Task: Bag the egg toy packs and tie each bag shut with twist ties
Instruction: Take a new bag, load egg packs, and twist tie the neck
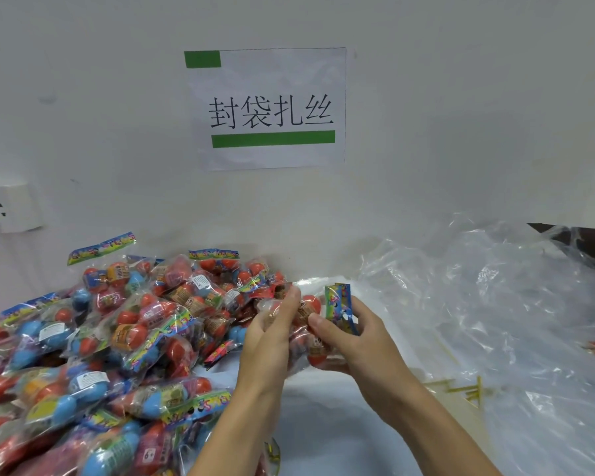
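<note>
Head view looks down at the white table (340,424) where I work, with the wall sign (268,108) up behind it. On my right lies a big heap of clear plastic bags (495,304), kept close so I can grab 1 fast. On my left sits the big pile of egg toy packs (93,338), heaped up so I can reach them. Each pack is a small see-through pouch with red, blue, orange or pink eggs inside and a bright paper strip on top.

Between both hands I hold a small bunch of egg packs (311,324) up off the table, in the middle, close to the plastic bags. I think I am squaring them up to slide them into a bag.

My left hand (272,334) presses its side of the bunch with fingers mostly straight. My right hand (347,334) curls around the other side, thumb on top, near a blue paper strip.

Yellow twist ties (461,388) lie by my right arm, ready for tying. No bag is tied yet.
</note>
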Available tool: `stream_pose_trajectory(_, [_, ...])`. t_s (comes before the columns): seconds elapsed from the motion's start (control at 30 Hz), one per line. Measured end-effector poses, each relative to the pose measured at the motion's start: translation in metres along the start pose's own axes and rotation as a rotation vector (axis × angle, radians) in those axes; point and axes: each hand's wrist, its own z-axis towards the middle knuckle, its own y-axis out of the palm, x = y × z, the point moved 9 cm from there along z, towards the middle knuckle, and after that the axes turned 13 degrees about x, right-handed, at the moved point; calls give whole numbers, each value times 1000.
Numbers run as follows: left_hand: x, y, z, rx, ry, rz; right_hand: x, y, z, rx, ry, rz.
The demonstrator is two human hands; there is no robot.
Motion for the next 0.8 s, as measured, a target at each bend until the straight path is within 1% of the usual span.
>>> stream_pose_trajectory(0.07, [2,-4,1,70,35,0,-1,1,0,-2,-27,-20])
stream_pose_trajectory(0.17, [12,-10,-2,138,163,82,-2,0,0,-21,-38,-46])
stream_pose_trajectory(0.27, [23,-6,-8,123,305,121,-2,-1,1,-54,0,-43])
stream_pose_trajectory(0.33, [27,0,-11,89,353,153,-5,-4,2,-56,23,19])
stream_pose_trajectory(0.4, [27,6,-14,45,365,146,-5,-6,3,-73,61,82])
stream_pose_trajectory(0.5, [27,11,-18,-1,362,134,0,-2,0,-122,113,86])
stream_pose_trajectory(0.63, [24,7,-15,37,304,99,-2,0,1,-125,50,56])
stream_pose_trajectory(0.8, [20,1,-10,107,324,174,-2,-3,3,-86,11,3])
